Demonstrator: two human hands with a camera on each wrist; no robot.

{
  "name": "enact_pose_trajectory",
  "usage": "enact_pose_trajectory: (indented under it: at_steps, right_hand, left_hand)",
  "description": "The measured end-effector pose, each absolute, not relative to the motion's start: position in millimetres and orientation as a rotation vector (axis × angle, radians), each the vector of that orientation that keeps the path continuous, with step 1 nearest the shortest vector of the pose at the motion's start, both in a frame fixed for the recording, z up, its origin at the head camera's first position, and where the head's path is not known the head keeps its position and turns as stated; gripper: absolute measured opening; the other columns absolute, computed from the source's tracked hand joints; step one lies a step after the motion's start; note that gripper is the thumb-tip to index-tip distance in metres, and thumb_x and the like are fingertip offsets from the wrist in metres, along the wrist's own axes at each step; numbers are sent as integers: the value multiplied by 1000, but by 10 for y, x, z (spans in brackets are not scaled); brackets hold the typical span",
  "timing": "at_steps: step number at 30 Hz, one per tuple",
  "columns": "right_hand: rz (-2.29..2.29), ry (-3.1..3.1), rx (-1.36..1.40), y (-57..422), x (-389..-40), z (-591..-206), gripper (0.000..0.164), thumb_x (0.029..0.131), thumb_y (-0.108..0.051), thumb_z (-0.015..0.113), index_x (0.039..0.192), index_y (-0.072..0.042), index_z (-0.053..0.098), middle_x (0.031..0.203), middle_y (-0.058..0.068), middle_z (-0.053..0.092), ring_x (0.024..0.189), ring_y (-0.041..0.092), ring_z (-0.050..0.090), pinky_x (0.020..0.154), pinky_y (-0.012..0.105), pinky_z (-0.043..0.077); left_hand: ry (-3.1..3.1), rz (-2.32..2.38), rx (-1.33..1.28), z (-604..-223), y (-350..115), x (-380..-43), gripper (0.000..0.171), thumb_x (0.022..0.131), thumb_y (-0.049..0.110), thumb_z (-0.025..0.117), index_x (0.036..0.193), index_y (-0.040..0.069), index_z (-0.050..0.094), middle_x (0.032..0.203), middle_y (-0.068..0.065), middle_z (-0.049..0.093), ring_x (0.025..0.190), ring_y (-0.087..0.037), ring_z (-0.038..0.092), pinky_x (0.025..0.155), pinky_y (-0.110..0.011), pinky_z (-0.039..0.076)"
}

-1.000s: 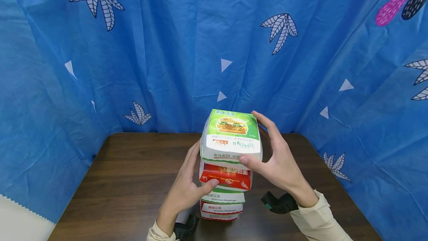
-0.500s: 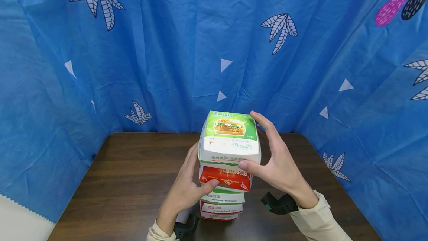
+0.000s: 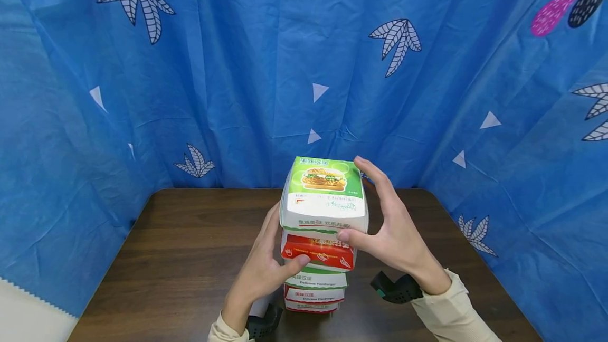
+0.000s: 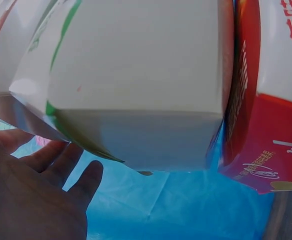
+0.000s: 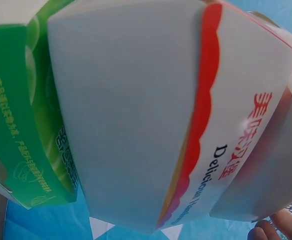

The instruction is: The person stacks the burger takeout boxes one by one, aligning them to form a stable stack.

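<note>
Several paper hamburger boxes stand in one tall, slightly uneven stack. On top is a green and white hamburger box (image 3: 325, 189), gripped by my right hand (image 3: 396, 231), its thumb at the front and index finger at the far right corner. Under it sits a red hamburger box (image 3: 318, 251), then a green-edged box (image 3: 318, 279) and red-edged boxes (image 3: 315, 295). My left hand (image 3: 263, 271) lies along the stack's left side, thumb at the front below the red box. In the left wrist view its extended fingers (image 4: 88, 180) reach along a white box side.
The stack rises from a dark brown wooden table (image 3: 190, 257). A blue patterned curtain (image 3: 237, 94) hangs behind the table and along both its sides. A black wrist camera (image 3: 399, 288) sits at the right wrist, another camera (image 3: 265, 323) at the left.
The top green and white box has shifted slightly left over the red one, moved by my right hand. My left hand has stayed at the stack's left side.
</note>
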State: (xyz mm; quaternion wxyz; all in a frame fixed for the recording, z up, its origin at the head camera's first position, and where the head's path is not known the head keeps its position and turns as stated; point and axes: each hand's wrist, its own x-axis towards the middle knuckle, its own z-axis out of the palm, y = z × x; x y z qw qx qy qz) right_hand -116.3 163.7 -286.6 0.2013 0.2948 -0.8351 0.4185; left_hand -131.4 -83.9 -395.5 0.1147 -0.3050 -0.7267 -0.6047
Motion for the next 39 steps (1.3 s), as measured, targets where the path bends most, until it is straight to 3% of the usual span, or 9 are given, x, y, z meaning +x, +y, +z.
enact_pose_trajectory:
  at_steps: [10,14,18,27,39]
  right_hand:
    - [1189,-2341,787,1642,-1156,-2877,101,78,-21,86,162,-26,29,162,6,36,147,30,32,111,76,29]
    - [1210,-2324,789,1646,-1155,-2878,101,78,-20,86,162,-24,29,161,6,37,144,31,38,109,72,36]
    - [1217,-2311,791,1653,-1154,-2884,101,78,-18,85,161,-23,30,161,6,37,142,30,41,108,68,41]
    - [1213,-2328,772,1664,-1128,-2885,104,76,-13,86,162,-26,29,164,3,31,146,26,33,112,71,34]
    - [1182,-2323,823,1668,-1111,-2883,114,69,-14,90,163,-28,27,168,0,27,151,24,24,114,76,25]
  left_hand:
    - [-2150,-1785,-875,-3954,-844,-1312,97,86,38,79,164,36,21,164,7,27,143,-24,36,98,-39,57]
    - [-2147,-1773,-876,-3970,-845,-1321,97,86,38,79,163,35,21,165,6,27,143,-25,36,98,-44,57]
    - [-2140,-1771,-886,-3971,-845,-1325,96,87,37,79,163,35,21,165,5,27,142,-25,38,97,-40,58]
    - [-2142,-1781,-892,-3938,-837,-1311,98,86,35,80,164,35,20,165,7,27,139,-23,41,95,-33,57]
    - [-2128,-1761,-915,-3946,-845,-1314,97,86,32,80,164,33,21,164,4,28,138,-24,43,95,-36,58]
